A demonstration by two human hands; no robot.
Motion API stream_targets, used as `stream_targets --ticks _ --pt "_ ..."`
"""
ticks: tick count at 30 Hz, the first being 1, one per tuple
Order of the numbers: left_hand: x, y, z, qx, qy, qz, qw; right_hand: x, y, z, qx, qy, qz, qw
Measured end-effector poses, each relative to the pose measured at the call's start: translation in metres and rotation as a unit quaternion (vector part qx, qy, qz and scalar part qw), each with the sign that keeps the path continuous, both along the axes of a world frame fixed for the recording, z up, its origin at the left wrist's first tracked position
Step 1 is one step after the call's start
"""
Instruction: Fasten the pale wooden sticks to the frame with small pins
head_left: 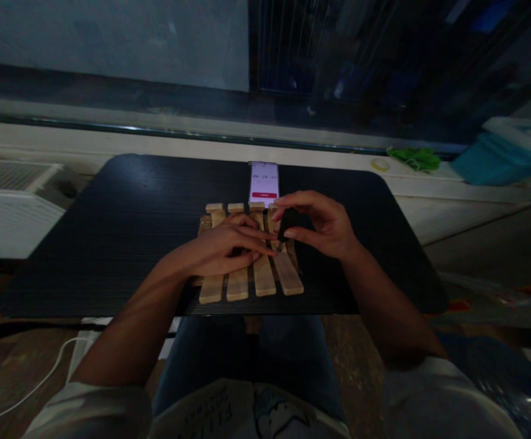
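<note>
A small rack of several wooden slats [265,275] lies on a dark table, its slats running away from me over crosswise wood pieces. My left hand [226,247] rests across the slats, fingers stretched toward the rightmost one and nothing gripped in them. Between thumb and fingers of my right hand [324,222] is a small black object [288,223], held above the rightmost slat near my left fingertips. It is too dark to make out its kind, and whether its lower end touches the wood I cannot tell.
Just behind the slats, a phone [264,182] with a lit timer screen lies on the black table [155,189]. On the window sill are a tape roll [380,164], a green cloth-like bundle [415,158] and a teal container [498,160]. A white radiator [18,210] stands at left.
</note>
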State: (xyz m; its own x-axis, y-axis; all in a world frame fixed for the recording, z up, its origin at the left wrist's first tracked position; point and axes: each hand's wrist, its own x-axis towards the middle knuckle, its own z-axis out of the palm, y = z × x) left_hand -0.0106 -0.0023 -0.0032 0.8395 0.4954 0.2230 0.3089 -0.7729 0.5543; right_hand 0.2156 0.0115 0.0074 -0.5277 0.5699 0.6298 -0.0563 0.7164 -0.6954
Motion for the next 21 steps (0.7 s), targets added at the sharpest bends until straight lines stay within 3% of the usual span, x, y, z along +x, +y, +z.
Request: stream_targets --ticks 21 --pt "-0.0002 -0.0001 0.0004 0.004 0.008 -0.001 1.0 0.0005 0.0026 -0.0023 0.023 0.01 0.008 1.0"
